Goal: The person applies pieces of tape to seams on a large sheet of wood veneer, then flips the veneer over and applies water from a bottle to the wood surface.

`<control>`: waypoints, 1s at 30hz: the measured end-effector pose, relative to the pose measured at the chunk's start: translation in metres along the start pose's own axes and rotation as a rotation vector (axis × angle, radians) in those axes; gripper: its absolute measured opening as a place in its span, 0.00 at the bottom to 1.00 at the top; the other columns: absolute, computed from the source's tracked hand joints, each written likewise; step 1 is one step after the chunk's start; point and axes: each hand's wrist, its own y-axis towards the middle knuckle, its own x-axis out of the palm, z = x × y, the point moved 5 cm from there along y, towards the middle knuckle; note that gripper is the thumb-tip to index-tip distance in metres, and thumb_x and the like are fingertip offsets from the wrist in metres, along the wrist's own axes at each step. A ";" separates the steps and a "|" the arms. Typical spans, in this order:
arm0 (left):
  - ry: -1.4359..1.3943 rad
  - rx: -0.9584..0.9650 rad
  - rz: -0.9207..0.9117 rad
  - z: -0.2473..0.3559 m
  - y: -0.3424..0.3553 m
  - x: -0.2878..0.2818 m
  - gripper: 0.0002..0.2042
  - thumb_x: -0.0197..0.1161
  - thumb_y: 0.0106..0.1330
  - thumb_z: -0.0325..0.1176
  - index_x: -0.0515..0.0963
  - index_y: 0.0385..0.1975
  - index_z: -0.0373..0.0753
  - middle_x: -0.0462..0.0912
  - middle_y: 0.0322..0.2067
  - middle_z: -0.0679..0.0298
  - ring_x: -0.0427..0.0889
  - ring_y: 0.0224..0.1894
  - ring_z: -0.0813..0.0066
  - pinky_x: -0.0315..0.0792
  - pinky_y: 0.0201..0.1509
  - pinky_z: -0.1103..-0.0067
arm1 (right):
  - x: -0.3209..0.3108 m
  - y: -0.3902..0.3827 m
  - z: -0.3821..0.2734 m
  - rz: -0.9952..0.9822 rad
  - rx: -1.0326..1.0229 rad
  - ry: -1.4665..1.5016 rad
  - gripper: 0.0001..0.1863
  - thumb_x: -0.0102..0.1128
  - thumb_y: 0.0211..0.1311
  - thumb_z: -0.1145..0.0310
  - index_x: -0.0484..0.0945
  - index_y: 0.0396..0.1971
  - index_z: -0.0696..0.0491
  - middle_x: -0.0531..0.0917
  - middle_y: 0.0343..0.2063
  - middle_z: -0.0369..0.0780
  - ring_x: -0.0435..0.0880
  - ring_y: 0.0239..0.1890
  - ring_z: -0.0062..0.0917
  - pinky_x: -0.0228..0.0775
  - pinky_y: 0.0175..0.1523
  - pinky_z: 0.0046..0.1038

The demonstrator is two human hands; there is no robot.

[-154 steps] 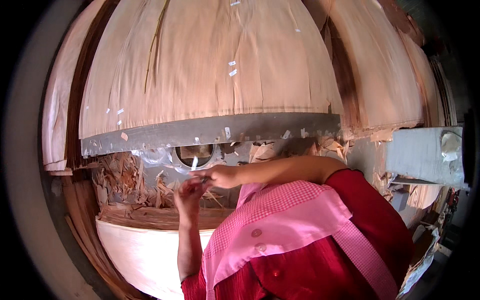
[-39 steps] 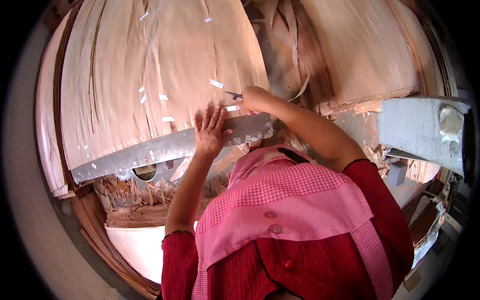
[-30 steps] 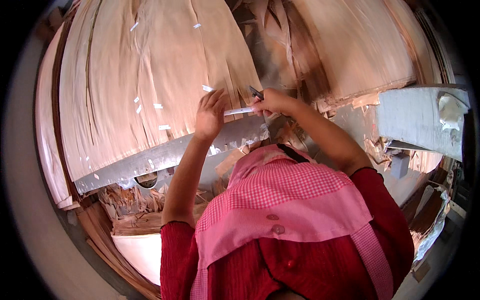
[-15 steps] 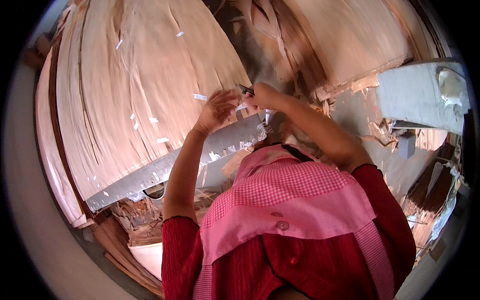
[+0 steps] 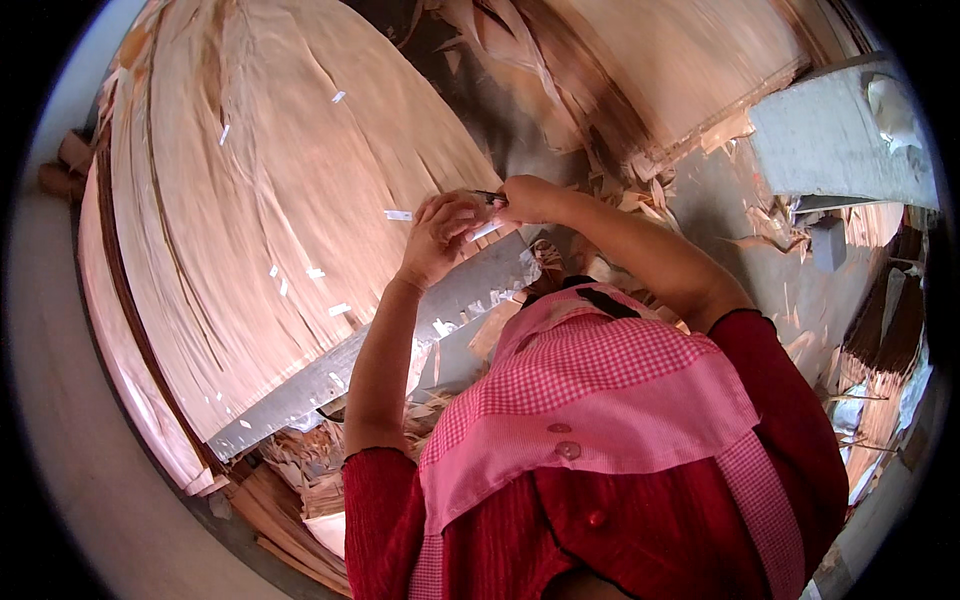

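Observation:
A large pale veneer sheet [image 5: 270, 200] lies spread out, dotted with short white tape pieces [image 5: 398, 215]. My left hand [image 5: 438, 238] rests at the sheet's right edge, its bent fingers pinching a white tape strip [image 5: 484, 231]. Just to its right, my right hand [image 5: 528, 198] is closed around a small dark tool [image 5: 490, 196] whose tip points at the left hand. The two hands almost touch. A long grey metal bar [image 5: 330, 372] runs below them under the sheet's near edge.
More veneer sheets [image 5: 640, 60] lie at the back with torn strips. Wood scraps [image 5: 300, 465] pile up under the bar. A grey block [image 5: 835, 140] stands at the right. My red sleeves and pink checked apron [image 5: 600, 400] fill the lower middle.
Both hands have moved from below the bar up onto the sheet's right edge and drawn close together, with a white strip between them. The view has tilted, so the bar slants more steeply.

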 end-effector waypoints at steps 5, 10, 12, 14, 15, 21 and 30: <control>0.076 -0.006 0.048 0.003 -0.001 0.000 0.13 0.60 0.48 0.26 0.77 0.35 0.42 0.77 0.43 0.67 0.69 0.53 0.62 0.59 0.58 0.66 | -0.001 -0.001 0.000 -0.033 0.061 0.029 0.15 0.56 0.45 0.58 0.79 0.20 0.57 0.78 0.17 0.49 0.79 0.24 0.42 0.70 0.33 0.38; 0.044 -0.003 0.045 0.005 0.002 0.000 0.11 0.60 0.49 0.28 0.76 0.34 0.41 0.77 0.44 0.67 0.69 0.54 0.64 0.58 0.59 0.66 | -0.001 -0.004 0.001 0.015 0.040 -0.014 0.16 0.56 0.45 0.59 0.79 0.22 0.58 0.78 0.19 0.51 0.79 0.25 0.44 0.70 0.34 0.39; 0.077 0.018 0.036 0.004 0.000 0.001 0.10 0.60 0.50 0.29 0.76 0.34 0.41 0.77 0.44 0.67 0.69 0.54 0.63 0.58 0.59 0.66 | 0.001 -0.004 -0.002 0.037 0.067 -0.016 0.16 0.55 0.45 0.59 0.79 0.22 0.59 0.78 0.20 0.52 0.79 0.25 0.44 0.70 0.34 0.39; 0.107 0.038 0.056 0.007 -0.002 0.002 0.09 0.60 0.51 0.29 0.76 0.34 0.41 0.77 0.44 0.67 0.69 0.54 0.64 0.57 0.59 0.66 | 0.001 -0.003 -0.002 0.050 0.087 -0.051 0.16 0.54 0.46 0.60 0.79 0.22 0.60 0.78 0.20 0.52 0.80 0.26 0.44 0.70 0.34 0.39; 0.121 0.048 0.066 0.010 -0.002 0.002 0.09 0.60 0.51 0.30 0.76 0.33 0.41 0.77 0.44 0.67 0.69 0.54 0.64 0.57 0.59 0.65 | 0.002 -0.003 0.000 0.056 0.098 -0.068 0.16 0.54 0.46 0.60 0.79 0.23 0.60 0.78 0.20 0.52 0.80 0.26 0.43 0.70 0.34 0.39; 0.084 -0.006 0.080 0.010 -0.003 -0.001 0.08 0.61 0.51 0.29 0.76 0.31 0.41 0.77 0.43 0.67 0.68 0.55 0.63 0.56 0.59 0.64 | 0.002 -0.004 0.003 0.100 0.086 -0.086 0.17 0.56 0.44 0.59 0.79 0.22 0.61 0.78 0.20 0.52 0.80 0.27 0.43 0.71 0.34 0.38; 0.419 -0.064 -0.048 0.027 -0.007 0.010 0.23 0.56 0.55 0.29 0.66 0.54 0.45 0.65 0.56 0.66 0.61 0.60 0.63 0.51 0.62 0.62 | 0.006 -0.010 0.027 0.144 0.293 0.009 0.20 0.63 0.39 0.52 0.80 0.20 0.56 0.80 0.19 0.45 0.81 0.26 0.39 0.71 0.35 0.35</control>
